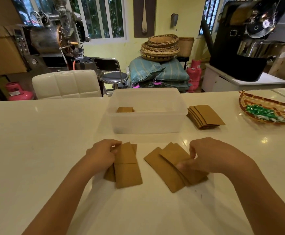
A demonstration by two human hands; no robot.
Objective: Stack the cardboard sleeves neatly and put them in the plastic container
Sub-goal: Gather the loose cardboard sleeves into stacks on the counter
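Note:
A clear plastic container [146, 122] stands on the white counter, with a small stack of brown cardboard sleeves [125, 109] inside at its left. My left hand [102, 155] grips the left edge of a small pile of sleeves [127, 172] lying on the counter. My right hand [206, 156] pinches the right side of a fanned pile of sleeves [165, 165]. A further fanned stack of sleeves [206, 117] lies right of the container, untouched.
A woven tray [257, 102] holding green wrapped sweets sits at the counter's far right. Behind the counter are a white padded chair [65, 83], a stool, sacks, baskets and roasting machines.

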